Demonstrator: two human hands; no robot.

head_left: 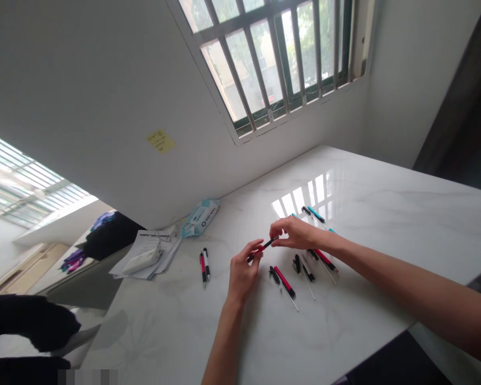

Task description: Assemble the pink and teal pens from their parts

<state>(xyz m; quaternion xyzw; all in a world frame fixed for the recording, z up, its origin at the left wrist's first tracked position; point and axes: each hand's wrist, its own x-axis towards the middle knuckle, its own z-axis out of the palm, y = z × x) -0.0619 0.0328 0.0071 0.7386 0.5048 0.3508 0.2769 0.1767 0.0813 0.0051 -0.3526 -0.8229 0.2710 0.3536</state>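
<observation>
Above the white table, both my hands are closed on one red and black pen (262, 249). My left hand (243, 271) grips its lower, near end, and my right hand (294, 232) pinches the far, dark end. Close below lie pen parts: a red barrel (284, 281) with a black grip, a black piece with a clip (274, 275), and thin white refills (308, 278). More black parts (297, 264) and another red barrel (326, 260) rest under my right forearm. Beyond my right hand are teal barrels (316, 214), partly hidden by that hand.
Two whole pens, one red (202, 270) and one white (206, 263), lie left of my hands. A wipes packet (201, 218) and papers (148, 254) sit along the wall. A yellow note (161, 140) sticks to the wall, left of a barred window (272, 59).
</observation>
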